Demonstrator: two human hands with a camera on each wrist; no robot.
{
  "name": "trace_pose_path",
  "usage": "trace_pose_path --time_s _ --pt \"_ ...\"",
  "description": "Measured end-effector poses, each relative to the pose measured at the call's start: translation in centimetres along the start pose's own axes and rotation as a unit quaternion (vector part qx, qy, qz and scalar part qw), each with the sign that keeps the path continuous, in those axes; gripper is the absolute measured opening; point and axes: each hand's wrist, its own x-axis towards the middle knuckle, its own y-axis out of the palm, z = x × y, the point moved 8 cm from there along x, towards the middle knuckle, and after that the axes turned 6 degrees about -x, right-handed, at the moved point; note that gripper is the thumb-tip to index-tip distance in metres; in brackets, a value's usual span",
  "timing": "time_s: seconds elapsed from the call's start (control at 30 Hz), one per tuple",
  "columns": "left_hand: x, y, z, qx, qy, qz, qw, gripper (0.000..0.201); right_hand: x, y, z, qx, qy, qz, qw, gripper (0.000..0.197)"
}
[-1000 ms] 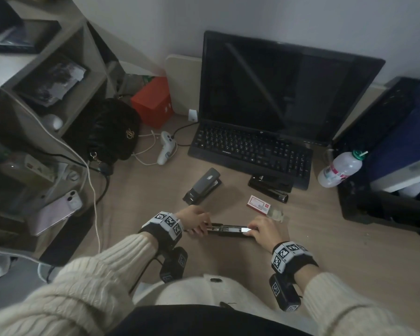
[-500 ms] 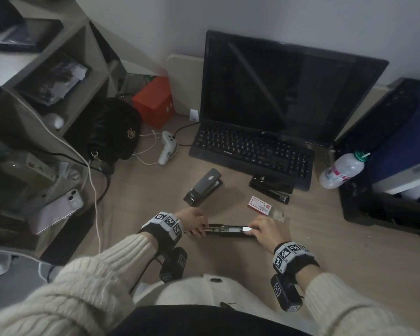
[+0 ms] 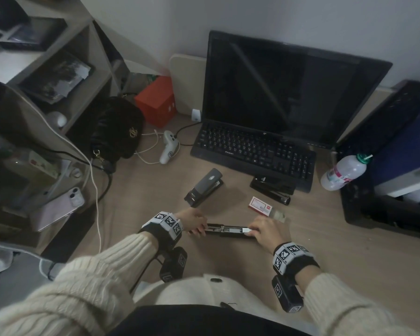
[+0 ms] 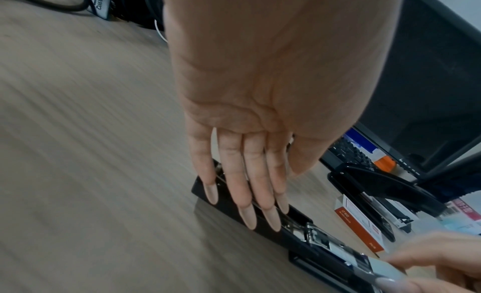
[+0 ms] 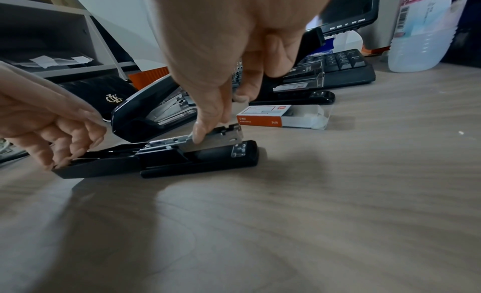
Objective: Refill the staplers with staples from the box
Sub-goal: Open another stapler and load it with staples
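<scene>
A black stapler (image 3: 226,231) lies folded open flat on the desk in front of me, its metal magazine (image 5: 216,137) facing up. My left hand (image 3: 194,221) presses straight fingers (image 4: 247,194) on the flipped-back lid at the left end. My right hand (image 3: 264,232) pinches the front end of the magazine between thumb and fingers (image 5: 200,131). Whether staples lie in the magazine I cannot tell. The red and white staple box (image 3: 260,204) lies just beyond the right hand, with its clear tray (image 3: 278,214) slid partly out.
A grey and black stapler (image 3: 204,186) lies beyond my left hand. Another black stapler (image 3: 272,189) sits against the keyboard (image 3: 252,151), its top raised. A bottle (image 3: 344,172) lies at the right. At the left are a black bag (image 3: 117,129), a white controller (image 3: 169,147) and cables.
</scene>
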Motion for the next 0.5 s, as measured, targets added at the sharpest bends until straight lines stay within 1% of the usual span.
trace_pose_path --time_s 0.17,0.27,0.33,0.37,0.43,0.5 --pt "-0.1 0.2 0.1 -0.016 -0.012 0.006 1.0 0.034 0.6 1.0 -0.2 0.003 -0.001 0.004 1.0 0.029" --pt "-0.4 0.1 -0.1 -0.022 -0.015 -0.003 1.0 0.034 0.7 1.3 -0.2 -0.01 0.005 0.006 1.0 0.03" --pt "-0.5 -0.2 0.0 -0.018 -0.016 -0.012 1.0 0.034 0.7 1.6 -0.4 0.001 0.009 0.008 1.0 0.033" --pt "-0.5 -0.4 0.2 -0.012 -0.017 -0.02 1.0 0.033 0.8 1.9 -0.8 0.016 0.011 0.007 1.0 0.035" --pt "-0.6 -1.1 0.1 0.0 -0.022 -0.038 0.999 0.024 0.8 2.3 -1.6 0.039 0.025 0.013 0.999 0.039" --pt "-0.7 -1.9 0.2 0.046 -0.035 -0.045 0.997 0.018 0.6 2.3 -2.2 0.037 0.034 0.019 0.999 0.043"
